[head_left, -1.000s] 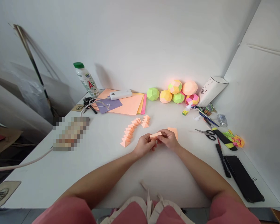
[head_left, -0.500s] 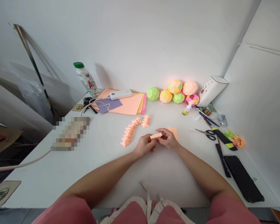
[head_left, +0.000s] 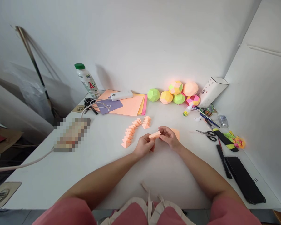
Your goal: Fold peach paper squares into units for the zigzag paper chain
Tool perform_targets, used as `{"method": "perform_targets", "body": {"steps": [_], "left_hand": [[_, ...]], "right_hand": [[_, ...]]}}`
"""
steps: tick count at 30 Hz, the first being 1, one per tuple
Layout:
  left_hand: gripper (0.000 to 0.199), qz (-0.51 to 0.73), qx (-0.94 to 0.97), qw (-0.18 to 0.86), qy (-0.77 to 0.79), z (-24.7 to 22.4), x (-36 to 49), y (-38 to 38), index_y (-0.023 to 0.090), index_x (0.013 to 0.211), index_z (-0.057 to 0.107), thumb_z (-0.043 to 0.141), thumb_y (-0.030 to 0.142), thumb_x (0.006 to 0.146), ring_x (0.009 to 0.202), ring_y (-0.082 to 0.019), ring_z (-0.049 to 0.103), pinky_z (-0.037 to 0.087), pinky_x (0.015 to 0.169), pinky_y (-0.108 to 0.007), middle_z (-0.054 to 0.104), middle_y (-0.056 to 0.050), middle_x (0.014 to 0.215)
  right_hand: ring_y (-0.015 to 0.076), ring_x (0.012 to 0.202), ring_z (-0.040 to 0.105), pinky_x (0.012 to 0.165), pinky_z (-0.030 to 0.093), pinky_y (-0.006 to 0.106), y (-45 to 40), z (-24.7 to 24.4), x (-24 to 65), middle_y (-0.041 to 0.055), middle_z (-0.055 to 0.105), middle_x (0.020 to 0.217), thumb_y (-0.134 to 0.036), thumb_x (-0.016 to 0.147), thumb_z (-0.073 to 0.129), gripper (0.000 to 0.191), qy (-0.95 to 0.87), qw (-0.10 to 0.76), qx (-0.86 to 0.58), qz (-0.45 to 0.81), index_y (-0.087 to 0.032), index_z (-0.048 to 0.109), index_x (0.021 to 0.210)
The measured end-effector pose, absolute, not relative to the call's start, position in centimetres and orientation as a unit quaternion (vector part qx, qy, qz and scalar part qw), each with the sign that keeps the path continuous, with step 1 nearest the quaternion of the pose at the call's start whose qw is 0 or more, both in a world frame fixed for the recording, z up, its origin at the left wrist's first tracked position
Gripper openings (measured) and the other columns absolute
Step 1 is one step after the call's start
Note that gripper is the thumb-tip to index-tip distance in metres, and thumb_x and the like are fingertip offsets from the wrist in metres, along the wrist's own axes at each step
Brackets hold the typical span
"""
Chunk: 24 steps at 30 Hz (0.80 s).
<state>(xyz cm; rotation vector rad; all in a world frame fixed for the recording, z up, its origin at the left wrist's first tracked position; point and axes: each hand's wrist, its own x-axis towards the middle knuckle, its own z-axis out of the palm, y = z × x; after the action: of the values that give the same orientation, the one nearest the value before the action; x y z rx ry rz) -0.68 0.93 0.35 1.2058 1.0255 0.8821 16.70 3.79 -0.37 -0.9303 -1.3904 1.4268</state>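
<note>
Between my hands is a narrow folded strip of peach paper (head_left: 154, 135). My left hand (head_left: 144, 144) is closed on its left end, thumb toward me. At the strip's right end, the fingers of my right hand (head_left: 170, 138) pinch the paper. A flat peach sheet (head_left: 175, 133) lies on the table, partly hidden behind my right hand. To the left of my hands, a curved row of small folded peach paper units (head_left: 129, 132) stands nested together. A shorter row of the same units (head_left: 146, 122) sits just right of its far end.
Faceted paper balls (head_left: 175, 87) are piled at the wall. Coloured paper sheets (head_left: 131, 104) lie back left, near a bottle (head_left: 87, 80). On the right are a glue bottle (head_left: 187, 111), scissors (head_left: 207, 133), a utility knife (head_left: 224, 138) and a black phone-like object (head_left: 245, 179).
The folded strip has shifted slightly left and tilted up at its right end. My right hand's fingers have moved a little toward that end.
</note>
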Motion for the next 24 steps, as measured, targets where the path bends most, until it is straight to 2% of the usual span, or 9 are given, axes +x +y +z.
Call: {"method": "perform_targets", "body": {"steps": [6, 11, 16, 21, 24], "left_hand": [[0.018, 0.368, 0.520, 0.627, 0.447, 0.60, -0.59, 0.84, 0.017, 0.077, 0.050, 0.053, 0.035, 0.076, 0.042, -0.009, 0.049, 0.035, 0.042, -0.019, 0.054, 0.003, 0.050], [0.022, 0.372, 0.519, 0.626, 0.448, 0.85, -0.63, 0.72, 0.017, 0.071, 0.048, 0.052, 0.038, 0.078, 0.042, -0.009, 0.049, 0.035, 0.043, -0.020, 0.053, 0.003, 0.050], [0.018, 0.423, 0.485, 0.630, 0.434, 0.73, -0.59, 0.65, 0.018, 0.074, 0.044, 0.051, 0.034, 0.078, 0.044, -0.009, 0.049, 0.037, 0.044, -0.019, 0.052, 0.004, 0.052], [0.024, 0.472, 0.461, 0.620, 0.424, 1.00, -0.38, 0.63, 0.019, 0.080, 0.041, 0.056, 0.038, 0.076, 0.059, -0.010, 0.056, 0.041, 0.047, -0.019, 0.059, 0.000, 0.073], [0.027, 0.472, 0.461, 0.616, 0.430, 0.92, -0.26, 0.73, 0.019, 0.080, 0.040, 0.057, 0.040, 0.076, 0.063, -0.011, 0.057, 0.041, 0.047, -0.018, 0.058, 0.000, 0.074]], "right_hand": [[0.0114, 0.068, 0.053, 0.066, 0.044, 0.028, 3.49, -0.26, 16.45, 0.0003, 0.058, 0.081, -0.030, 0.070, 0.067, 0.031, -0.572, 0.414, -0.402, 0.583, -0.022, 0.058, 0.099], [0.0106, 0.062, 0.050, 0.060, 0.043, 0.026, 3.85, -0.44, 16.66, -0.0019, 0.055, 0.068, -0.030, 0.069, 0.066, 0.029, -0.543, 0.439, -0.426, 0.576, -0.020, 0.059, 0.096], [0.0091, 0.055, 0.047, 0.057, 0.041, 0.025, 4.29, -0.50, 16.82, -0.0050, 0.050, 0.064, -0.027, 0.067, 0.064, 0.029, -0.486, 0.489, -0.429, 0.584, -0.021, 0.055, 0.094], [0.0086, 0.050, 0.047, 0.053, 0.040, 0.025, 4.12, -0.40, 16.54, -0.0073, 0.045, 0.061, -0.026, 0.066, 0.066, 0.026, -0.475, 0.513, -0.431, 0.570, -0.022, 0.041, 0.072], [0.0092, 0.053, 0.047, 0.054, 0.041, 0.026, 3.75, -0.17, 16.31, -0.0053, 0.046, 0.062, -0.030, 0.067, 0.066, 0.026, -0.516, 0.485, -0.446, 0.548, -0.020, 0.042, 0.066]]}}
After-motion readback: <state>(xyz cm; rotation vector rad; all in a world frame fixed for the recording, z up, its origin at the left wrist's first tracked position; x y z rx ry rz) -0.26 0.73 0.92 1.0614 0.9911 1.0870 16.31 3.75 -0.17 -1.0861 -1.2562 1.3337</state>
